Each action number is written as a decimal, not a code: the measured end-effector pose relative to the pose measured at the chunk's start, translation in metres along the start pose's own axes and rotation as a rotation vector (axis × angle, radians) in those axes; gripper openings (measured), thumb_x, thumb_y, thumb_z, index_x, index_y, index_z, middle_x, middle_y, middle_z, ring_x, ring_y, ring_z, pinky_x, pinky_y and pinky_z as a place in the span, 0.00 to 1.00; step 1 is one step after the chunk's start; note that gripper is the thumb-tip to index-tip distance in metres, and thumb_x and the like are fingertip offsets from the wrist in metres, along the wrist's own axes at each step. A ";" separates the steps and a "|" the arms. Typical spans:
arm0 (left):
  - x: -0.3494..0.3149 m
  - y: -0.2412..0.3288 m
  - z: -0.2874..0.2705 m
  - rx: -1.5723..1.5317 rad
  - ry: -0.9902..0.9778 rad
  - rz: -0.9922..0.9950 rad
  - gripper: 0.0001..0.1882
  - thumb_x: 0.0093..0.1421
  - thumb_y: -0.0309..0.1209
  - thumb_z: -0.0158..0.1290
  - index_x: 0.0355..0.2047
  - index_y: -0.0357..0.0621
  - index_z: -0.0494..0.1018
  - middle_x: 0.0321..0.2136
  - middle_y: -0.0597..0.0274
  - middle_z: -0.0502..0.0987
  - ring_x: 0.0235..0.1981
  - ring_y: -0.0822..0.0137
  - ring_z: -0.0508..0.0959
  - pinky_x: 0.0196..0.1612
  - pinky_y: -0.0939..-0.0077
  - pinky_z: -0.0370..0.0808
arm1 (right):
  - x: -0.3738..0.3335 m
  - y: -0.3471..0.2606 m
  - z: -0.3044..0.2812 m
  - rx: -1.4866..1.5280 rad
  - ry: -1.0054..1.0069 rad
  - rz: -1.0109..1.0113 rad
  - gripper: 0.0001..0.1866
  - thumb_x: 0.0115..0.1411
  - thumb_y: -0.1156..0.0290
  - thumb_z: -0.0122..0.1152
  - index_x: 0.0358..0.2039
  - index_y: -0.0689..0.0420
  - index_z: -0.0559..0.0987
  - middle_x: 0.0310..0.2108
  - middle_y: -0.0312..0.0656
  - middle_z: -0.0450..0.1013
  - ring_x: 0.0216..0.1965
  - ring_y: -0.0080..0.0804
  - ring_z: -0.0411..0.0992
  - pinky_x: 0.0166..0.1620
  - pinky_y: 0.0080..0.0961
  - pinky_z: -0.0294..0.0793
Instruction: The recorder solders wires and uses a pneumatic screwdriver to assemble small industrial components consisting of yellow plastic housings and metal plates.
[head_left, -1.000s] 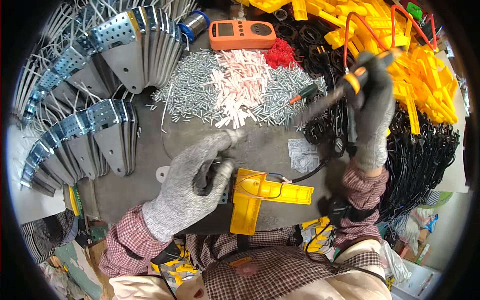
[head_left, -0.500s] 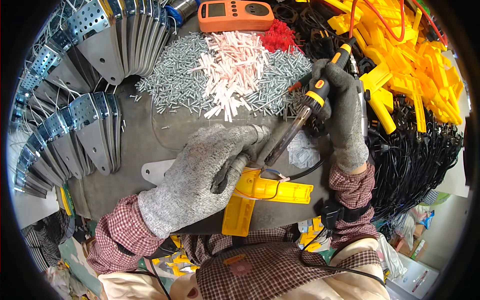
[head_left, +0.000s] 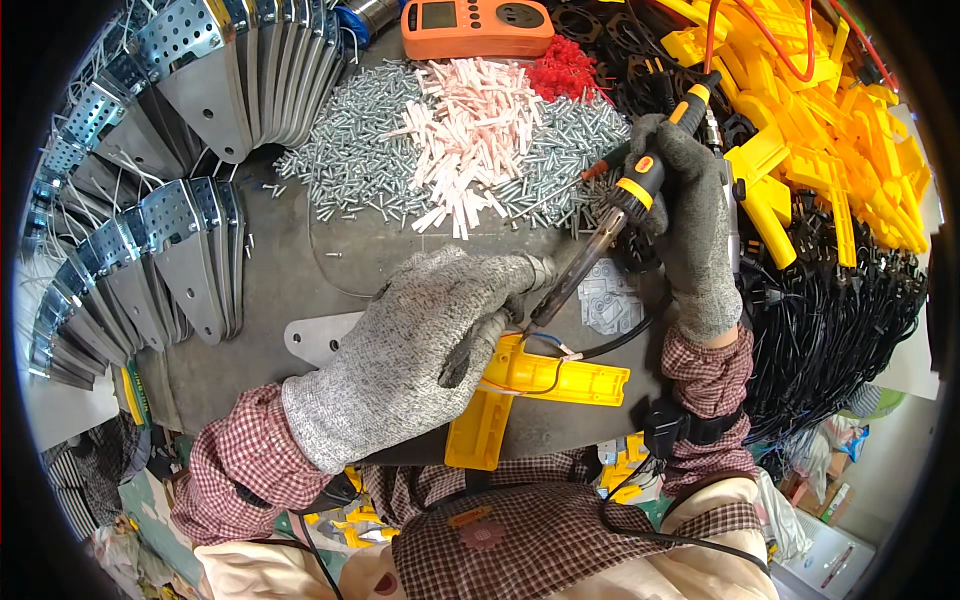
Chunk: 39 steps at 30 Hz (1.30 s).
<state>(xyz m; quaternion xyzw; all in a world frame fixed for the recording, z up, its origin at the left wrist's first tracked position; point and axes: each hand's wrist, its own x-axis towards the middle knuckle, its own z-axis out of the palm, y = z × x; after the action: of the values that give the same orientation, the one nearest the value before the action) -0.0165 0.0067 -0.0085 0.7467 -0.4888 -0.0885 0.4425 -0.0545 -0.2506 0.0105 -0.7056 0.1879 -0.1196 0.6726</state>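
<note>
Yellow plastic housing (head_left: 530,370) lay at near edge of surface (head_left: 280,270), beside left hand (head_left: 415,340), whose grip was unclear; right hand (head_left: 692,210) grasped soldering iron (head_left: 597,243), tip near housing's far end.

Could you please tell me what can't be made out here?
In the head view:
Left hand: anything in its grip is hidden by the hand itself.
Soldering iron: whether its tip touches anything is too small to tell.
Grey metal plate: the rest is covered by the left hand.
Wire spool: cut off by the top edge.
</note>
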 end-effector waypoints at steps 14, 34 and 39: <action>-0.023 0.024 -0.019 0.014 0.142 -0.049 0.17 0.58 0.16 0.54 0.48 0.37 0.75 0.36 0.56 0.79 0.33 0.58 0.78 0.45 0.62 0.75 | 0.002 0.005 -0.011 0.069 0.025 -0.045 0.14 0.71 0.60 0.47 0.35 0.57 0.74 0.25 0.30 0.68 0.21 0.13 0.63 0.25 0.10 0.63; -0.033 0.046 0.008 0.362 0.067 0.062 0.24 0.47 0.20 0.59 0.48 0.42 0.78 0.34 0.59 0.78 0.37 0.52 0.76 0.47 0.53 0.70 | -0.019 -0.005 0.010 -0.035 -0.075 -0.022 0.15 0.68 0.59 0.53 0.36 0.58 0.77 0.24 0.32 0.69 0.19 0.16 0.63 0.23 0.17 0.59; -0.033 0.045 0.008 0.372 0.043 0.057 0.24 0.46 0.20 0.59 0.47 0.42 0.78 0.34 0.59 0.78 0.37 0.52 0.76 0.47 0.53 0.70 | -0.018 -0.009 0.007 -0.063 -0.157 0.020 0.15 0.68 0.59 0.53 0.35 0.59 0.77 0.23 0.33 0.69 0.19 0.16 0.63 0.23 0.17 0.59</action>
<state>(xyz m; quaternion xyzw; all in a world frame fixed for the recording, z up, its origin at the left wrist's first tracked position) -0.0673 0.0228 0.0107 0.8032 -0.5081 0.0321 0.3094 -0.0672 -0.2362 0.0206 -0.7318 0.1454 -0.0512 0.6638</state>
